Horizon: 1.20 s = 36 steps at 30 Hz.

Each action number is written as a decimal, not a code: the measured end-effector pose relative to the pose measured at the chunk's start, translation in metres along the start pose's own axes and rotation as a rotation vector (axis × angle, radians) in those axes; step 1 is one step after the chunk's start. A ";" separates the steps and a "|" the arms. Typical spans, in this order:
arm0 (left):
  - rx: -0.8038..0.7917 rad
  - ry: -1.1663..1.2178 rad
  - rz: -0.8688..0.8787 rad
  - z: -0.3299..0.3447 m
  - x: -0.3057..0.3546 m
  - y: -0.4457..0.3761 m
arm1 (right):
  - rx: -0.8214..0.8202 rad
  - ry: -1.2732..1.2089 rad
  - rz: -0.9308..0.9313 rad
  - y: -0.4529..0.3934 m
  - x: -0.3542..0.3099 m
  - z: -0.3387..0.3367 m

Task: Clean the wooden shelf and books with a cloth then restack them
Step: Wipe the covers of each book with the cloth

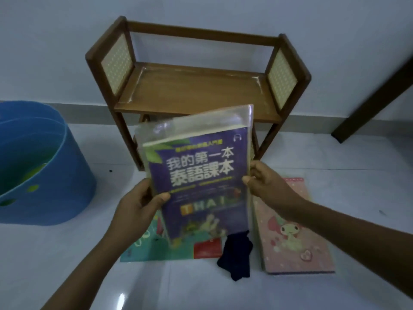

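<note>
A small wooden shelf [194,90] with woven side panels stands against the wall, its top board bare. In front of it I hold up a purple book [201,175] in a clear plastic cover, tilted slightly left. My left hand [138,204] grips its lower left edge and my right hand [266,182] pinches its right edge. A dark blue cloth [237,256] lies crumpled on the floor below the book. A pink book [295,231] lies flat to the right, and a teal book [152,247] with a red one [207,249] lies partly hidden under the held book.
A blue plastic basket [44,166] stands on the white tiled floor at the left. A dark wooden leg [375,95] slants down at the right, near the wall. Pale wall runs behind the shelf.
</note>
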<state>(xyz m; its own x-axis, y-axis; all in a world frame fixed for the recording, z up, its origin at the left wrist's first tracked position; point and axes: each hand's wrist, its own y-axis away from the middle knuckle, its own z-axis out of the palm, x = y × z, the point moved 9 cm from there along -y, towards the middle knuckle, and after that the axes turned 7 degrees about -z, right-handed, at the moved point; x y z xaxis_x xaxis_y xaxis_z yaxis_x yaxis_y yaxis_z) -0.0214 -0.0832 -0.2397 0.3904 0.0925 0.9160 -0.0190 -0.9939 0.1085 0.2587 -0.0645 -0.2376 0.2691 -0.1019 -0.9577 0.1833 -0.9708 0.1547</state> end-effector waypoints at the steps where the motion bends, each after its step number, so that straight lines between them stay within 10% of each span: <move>1: -0.077 0.050 -0.028 0.016 0.006 0.000 | -0.018 -0.018 0.029 0.013 0.001 -0.015; 9: -0.524 -0.145 -0.168 0.203 0.017 -0.006 | 0.392 0.168 0.328 0.104 0.101 -0.136; 16: -0.775 0.032 -0.387 0.284 0.016 0.009 | 0.431 0.337 0.563 0.100 0.160 -0.182; 22: -0.460 -0.261 -0.241 0.194 -0.015 -0.014 | 0.133 0.910 0.034 0.058 0.089 -0.097; 27: -0.409 -0.925 -0.286 0.061 -0.114 0.001 | -0.309 0.962 0.043 0.060 0.117 0.056; 36: -0.454 -0.722 -0.200 0.017 -0.181 0.012 | 0.180 0.969 -0.048 0.014 0.121 0.070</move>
<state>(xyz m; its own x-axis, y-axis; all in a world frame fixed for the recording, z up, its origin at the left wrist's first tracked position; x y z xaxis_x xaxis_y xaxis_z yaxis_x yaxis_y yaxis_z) -0.0770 -0.1126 -0.4106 0.9100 0.0490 0.4118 -0.1930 -0.8289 0.5250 0.2278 -0.1060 -0.3681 0.9382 0.0824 -0.3361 0.0892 -0.9960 0.0047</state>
